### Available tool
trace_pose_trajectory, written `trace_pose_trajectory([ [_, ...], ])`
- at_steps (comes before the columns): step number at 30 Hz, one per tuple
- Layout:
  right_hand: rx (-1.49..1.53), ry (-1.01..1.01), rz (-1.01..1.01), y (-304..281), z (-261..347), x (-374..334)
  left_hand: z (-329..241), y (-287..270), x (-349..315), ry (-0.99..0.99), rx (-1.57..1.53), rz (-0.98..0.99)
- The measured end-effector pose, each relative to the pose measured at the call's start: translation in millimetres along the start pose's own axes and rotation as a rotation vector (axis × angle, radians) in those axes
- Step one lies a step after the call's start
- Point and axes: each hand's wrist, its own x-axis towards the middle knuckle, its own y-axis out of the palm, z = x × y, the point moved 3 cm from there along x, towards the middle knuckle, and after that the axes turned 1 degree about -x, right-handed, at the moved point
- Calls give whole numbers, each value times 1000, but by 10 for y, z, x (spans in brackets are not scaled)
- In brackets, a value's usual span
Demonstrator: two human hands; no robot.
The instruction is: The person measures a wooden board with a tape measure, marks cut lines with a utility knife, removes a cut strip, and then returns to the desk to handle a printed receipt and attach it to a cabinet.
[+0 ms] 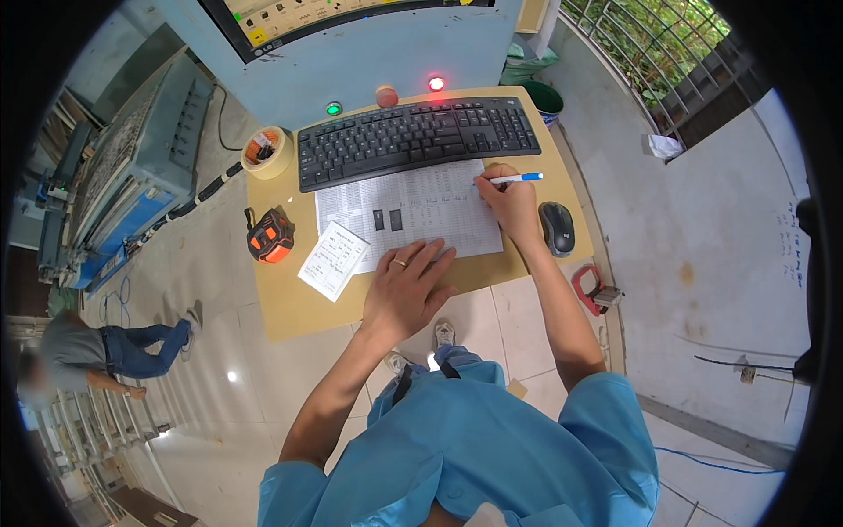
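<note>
My right hand point(512, 206) is closed round a pen point(516, 178) with a white barrel and a blue end. It rests at the right side of a printed sheet with a table of rows point(448, 211). Flat on the sheet's lower edge lies my left hand point(408, 294), fingers spread, a ring on one of them. A small white slip point(335, 261) with writing overlaps the sheet's lower left corner. Two small dark rectangles point(395, 220) show in the middle of the sheet. Just beyond the paper is a black keyboard point(417, 140); a black mouse point(557, 228) sits right of my right wrist.
On the tan board point(299, 318) are an orange and black tape measure point(270, 235) and a tape roll point(267, 153) with small items inside. A monitor point(342, 19) and lit buttons point(386, 96) stand behind. Left are a machine point(145, 167) and another person point(114, 351).
</note>
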Motion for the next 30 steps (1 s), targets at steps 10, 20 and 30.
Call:
trace_pose_trajectory([
  [10,52,-5,-158,-41,115,-54,-11,49,-26,-8,-9,16],
  [20,-528,-612,210,139,710,-577,1286,-898,-442,-584,327,-483],
  [30,-458,-512,168,110,514,-621,1020,-1131,-202,-495,-134,-466],
])
